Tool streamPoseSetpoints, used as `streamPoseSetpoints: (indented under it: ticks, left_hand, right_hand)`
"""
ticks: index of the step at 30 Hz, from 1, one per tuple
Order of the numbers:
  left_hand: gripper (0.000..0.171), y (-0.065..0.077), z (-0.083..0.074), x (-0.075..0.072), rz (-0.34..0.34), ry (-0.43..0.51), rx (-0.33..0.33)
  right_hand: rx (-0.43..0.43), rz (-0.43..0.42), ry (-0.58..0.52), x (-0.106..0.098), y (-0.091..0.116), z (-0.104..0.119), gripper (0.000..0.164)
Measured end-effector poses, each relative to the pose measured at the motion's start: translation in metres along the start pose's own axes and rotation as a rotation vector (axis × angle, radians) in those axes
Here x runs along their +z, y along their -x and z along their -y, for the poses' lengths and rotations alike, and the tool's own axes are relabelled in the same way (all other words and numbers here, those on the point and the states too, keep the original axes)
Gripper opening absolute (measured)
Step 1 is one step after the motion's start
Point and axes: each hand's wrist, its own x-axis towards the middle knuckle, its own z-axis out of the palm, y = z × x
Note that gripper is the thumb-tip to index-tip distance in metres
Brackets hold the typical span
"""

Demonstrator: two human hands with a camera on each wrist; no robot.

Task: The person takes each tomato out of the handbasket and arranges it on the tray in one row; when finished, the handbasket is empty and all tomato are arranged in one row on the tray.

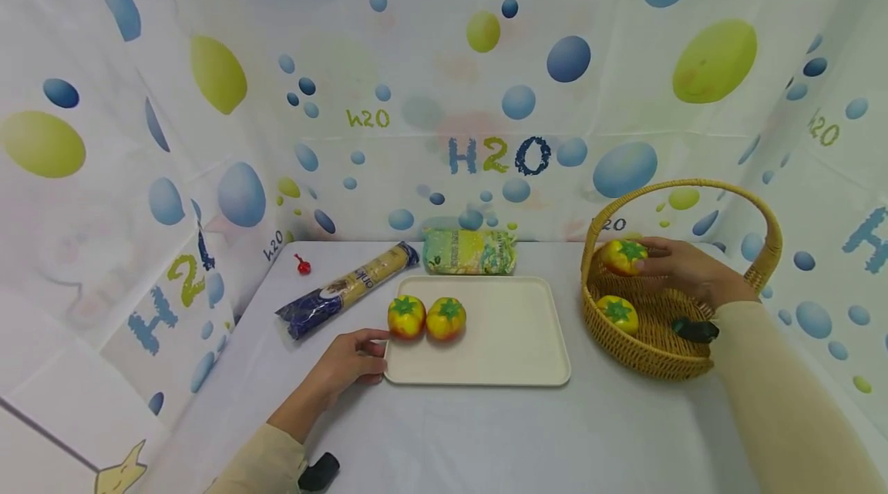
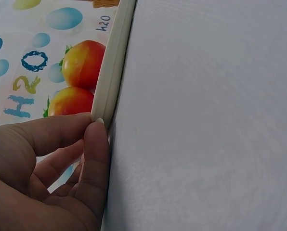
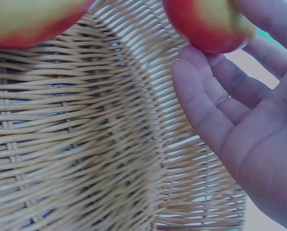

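Note:
My right hand (image 1: 687, 272) holds a red-and-yellow tomato (image 1: 619, 257) with a green star-shaped top, inside the handle of a wicker basket (image 1: 627, 354). A second tomato (image 1: 616, 314) lies in the basket, below the held one. In the right wrist view, the fingers reach around the held tomato (image 3: 208, 21), which is cut off by the top edge. With thumb and forefinger my left hand (image 2: 61, 166) pinches the rim of a cream tray (image 2: 110, 72) at its near left side. Two more tomatoes (image 1: 406, 317) (image 1: 446, 318) sit side by side on the tray's left part.
Behind the tray lies a green-yellow packet (image 1: 470, 251). A long blue-ended pasta bag (image 1: 350, 290) lies slanted at the back left, with a small red object (image 1: 303, 265) beyond it. A patterned curtain (image 1: 430, 93) closes off the table's back and sides.

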Motion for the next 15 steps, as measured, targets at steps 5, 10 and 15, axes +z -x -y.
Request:
streamPoseSetpoints:
  ticks: [5,10,15]
  left_hand:
    - [0.051,0.001,-0.001,0.0,-0.004,0.001,-0.003]
    - [0.052,0.001,0.0,-0.001,-0.002,-0.006,-0.003]
    - [0.052,0.0,0.001,0.0,0.003,-0.008,0.002]
  right_hand:
    - [-0.029,-0.017,-0.047,-0.008,0.004,0.008,0.076]
    - [-0.051,-0.016,-0.093,-0.009,0.01,0.016,0.077]
    - [-0.061,-0.044,-0.052,-0.01,0.024,0.023,0.077]
